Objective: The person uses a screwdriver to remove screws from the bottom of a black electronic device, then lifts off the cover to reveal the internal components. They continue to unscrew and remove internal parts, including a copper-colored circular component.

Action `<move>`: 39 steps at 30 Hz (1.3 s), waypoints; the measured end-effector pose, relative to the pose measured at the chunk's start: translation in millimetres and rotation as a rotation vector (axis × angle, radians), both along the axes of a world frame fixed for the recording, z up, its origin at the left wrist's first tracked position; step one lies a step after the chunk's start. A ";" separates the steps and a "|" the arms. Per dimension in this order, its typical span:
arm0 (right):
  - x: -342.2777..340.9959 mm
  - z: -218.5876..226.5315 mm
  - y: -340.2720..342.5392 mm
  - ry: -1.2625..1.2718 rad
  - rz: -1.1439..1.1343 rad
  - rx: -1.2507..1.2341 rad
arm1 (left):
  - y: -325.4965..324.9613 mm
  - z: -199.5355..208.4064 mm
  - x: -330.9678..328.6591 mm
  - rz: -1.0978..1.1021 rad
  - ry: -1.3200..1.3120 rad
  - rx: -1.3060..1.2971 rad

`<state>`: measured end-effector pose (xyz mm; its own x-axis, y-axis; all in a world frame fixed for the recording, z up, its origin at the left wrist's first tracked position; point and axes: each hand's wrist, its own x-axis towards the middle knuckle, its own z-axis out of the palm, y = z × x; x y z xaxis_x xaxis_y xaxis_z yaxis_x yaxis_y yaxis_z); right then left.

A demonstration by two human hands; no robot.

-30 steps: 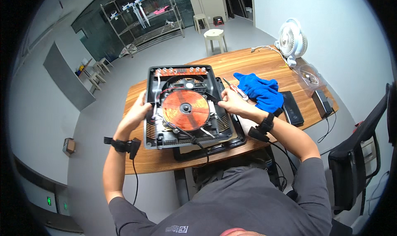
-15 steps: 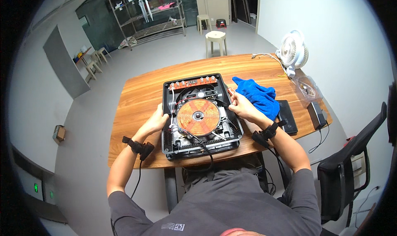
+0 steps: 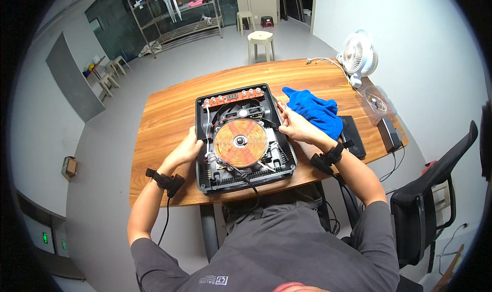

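Note:
An opened induction cooker (image 3: 218, 182) lies on the table with its insides facing up. Its black casing holds a round copper coil (image 3: 225, 133), a black fan (image 3: 241, 105) and an orange button board (image 3: 215, 101) along the far edge. My left hand (image 3: 185, 149) is closed on the left side of the casing. On the right side, my right hand (image 3: 296, 125) is closed against the casing's edge. A slim reddish item (image 3: 280, 105) pokes out beyond its fingers; its kind is hidden. Both wrists wear black straps with cables.
Right of the cooker lie a blue cloth (image 3: 313, 110) and a flat black item (image 3: 352, 137). A black power adapter (image 3: 389, 134), a clear plastic container (image 3: 378, 102) and a white fan (image 3: 359, 56) stand along the table's right side. A black chair (image 3: 417, 210) is at my right.
The whole view has shifted slightly, so the scene sits higher and further left. The cooker's near edge shows less of the dark layer beneath it. Both hands keep their hold.

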<state>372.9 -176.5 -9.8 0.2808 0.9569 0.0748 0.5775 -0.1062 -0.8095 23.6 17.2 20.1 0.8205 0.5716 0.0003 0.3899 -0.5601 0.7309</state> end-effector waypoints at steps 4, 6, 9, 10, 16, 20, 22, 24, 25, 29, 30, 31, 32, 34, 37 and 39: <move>-3.8 0.3 -2.1 -0.079 0.014 0.069 | -0.2 -0.7 -2.8 0.012 0.002 -0.015; -10.9 12.2 -4.1 0.025 0.003 -0.055 | -3.1 0.9 -7.0 0.023 0.011 -0.017; -4.3 4.2 -4.3 -0.175 0.050 -0.001 | -7.5 2.9 -3.1 0.082 0.057 0.015; -8.4 7.8 -5.3 -0.218 0.068 -0.014 | -6.6 -0.4 -4.5 0.086 0.057 0.033; -5.9 -4.0 -1.6 -0.804 0.390 -0.220 | -8.7 3.5 -1.5 0.105 0.205 0.066; -1.9 -8.6 2.5 -1.036 0.488 -0.117 | -5.4 7.4 -2.2 0.125 0.378 0.117; -4.6 -8.1 -1.6 -0.683 0.289 -0.067 | -3.9 4.5 -1.7 0.120 0.402 0.166; -2.7 -2.9 -1.8 -0.870 0.391 -0.058 | -1.5 2.9 -0.3 0.120 0.425 0.195; -2.1 -3.0 -4.2 -0.959 0.445 -0.056 | 2.3 -4.6 -1.0 0.106 0.415 0.222; -9.2 10.1 -8.0 -1.397 0.452 0.037 | 8.3 -7.1 -1.8 0.074 0.406 0.292; 5.4 -4.6 -1.7 -1.543 0.551 0.073 | 8.8 -8.0 -2.8 0.027 0.432 0.347; 4.4 -1.5 -0.8 -1.510 0.575 0.068 | 9.7 -9.7 -6.3 -0.014 0.458 0.402; 3.4 1.5 0.0 -1.477 0.599 0.064 | 9.6 -11.4 -6.2 -0.001 0.464 0.406; 3.7 3.3 0.0 -1.346 0.580 0.058 | 7.6 -10.0 -2.7 0.020 0.477 0.417; 1.9 3.1 -2.9 -1.070 0.462 0.029 | 0.1 2.2 2.6 0.064 0.543 0.380; -7.4 13.4 -4.6 -0.907 0.401 -0.026 | -0.4 1.3 0.0 0.071 0.543 0.381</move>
